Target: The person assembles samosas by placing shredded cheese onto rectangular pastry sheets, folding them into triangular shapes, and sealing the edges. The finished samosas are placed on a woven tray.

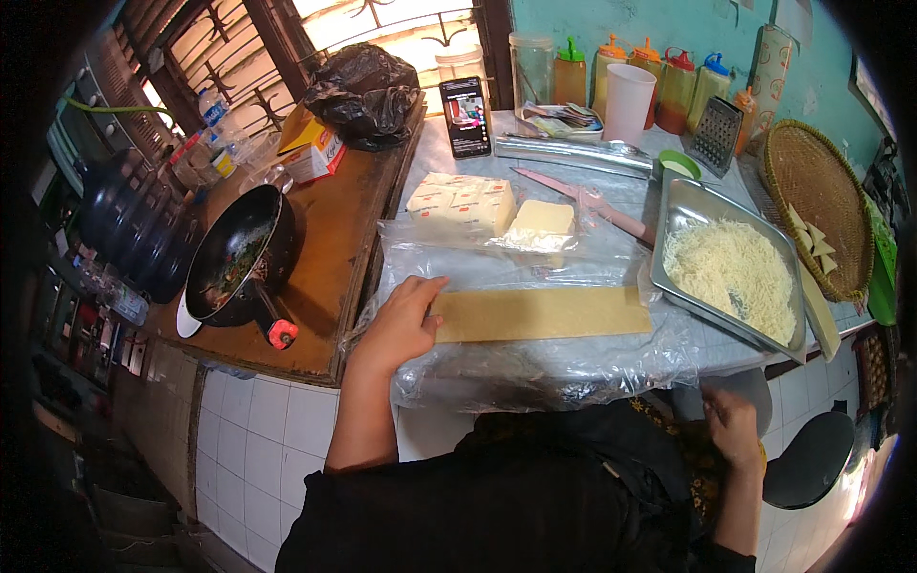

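A long flat strip of pale dough (544, 314) lies on clear plastic sheeting (478, 368) over the table. My left hand (405, 320) rests at the strip's left end, thumb and fingers apart, holding nothing. Down by my lap, to the right below the table edge, is my right hand (732, 426); its fingers are curled in and whatever they may hold is hidden. Beyond the dough sit a wrapped pale block (462, 202) and a smaller cut block (542, 222). To the right, a metal tray (798, 277) holds a heap of grated white shreds (734, 272).
A pink-handled knife (611, 212) lies behind the dough, near a foil roll (573, 156). A phone (465, 116) stands upright by a black plastic bag (362, 94). Sauce bottles (676, 88), a grater (716, 136) and a woven tray (820, 196) stand behind. At left sits a frying pan (239, 253).
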`<action>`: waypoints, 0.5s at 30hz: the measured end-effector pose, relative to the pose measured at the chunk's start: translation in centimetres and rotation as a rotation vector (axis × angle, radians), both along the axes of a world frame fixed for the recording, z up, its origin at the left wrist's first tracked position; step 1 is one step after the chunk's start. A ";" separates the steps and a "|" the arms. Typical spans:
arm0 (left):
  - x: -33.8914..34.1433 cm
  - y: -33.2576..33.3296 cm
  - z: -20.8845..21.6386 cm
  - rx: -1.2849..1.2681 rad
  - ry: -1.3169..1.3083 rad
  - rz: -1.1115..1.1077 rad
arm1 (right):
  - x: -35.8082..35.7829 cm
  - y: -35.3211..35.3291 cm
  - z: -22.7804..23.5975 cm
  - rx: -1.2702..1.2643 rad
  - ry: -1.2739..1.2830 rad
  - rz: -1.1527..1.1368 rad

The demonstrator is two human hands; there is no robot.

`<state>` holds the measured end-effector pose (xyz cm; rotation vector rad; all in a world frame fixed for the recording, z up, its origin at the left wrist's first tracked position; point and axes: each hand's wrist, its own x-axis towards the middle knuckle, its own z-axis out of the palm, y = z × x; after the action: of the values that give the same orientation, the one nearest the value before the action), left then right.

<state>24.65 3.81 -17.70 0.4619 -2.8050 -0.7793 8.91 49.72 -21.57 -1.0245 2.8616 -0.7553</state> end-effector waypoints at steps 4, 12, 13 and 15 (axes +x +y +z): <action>-0.4 0.0 -0.3 -0.126 -0.007 -0.034 | 0.3 0.9 -1.1 0.010 -0.002 -0.049; -1.4 0.1 0.8 -0.113 -0.151 0.014 | 1.0 1.9 -0.9 0.019 -0.059 -0.125; -1.5 0.2 0.8 -0.113 -0.159 0.011 | 1.1 1.9 -0.9 0.048 -0.048 -0.128; -1.6 0.5 0.8 -0.092 -0.144 -0.003 | 1.2 2.0 -0.9 0.065 -0.026 -0.126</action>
<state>23.01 4.33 -16.89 0.5177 -2.9593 -0.6383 10.12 51.72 -22.43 -0.8273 2.9299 -0.6713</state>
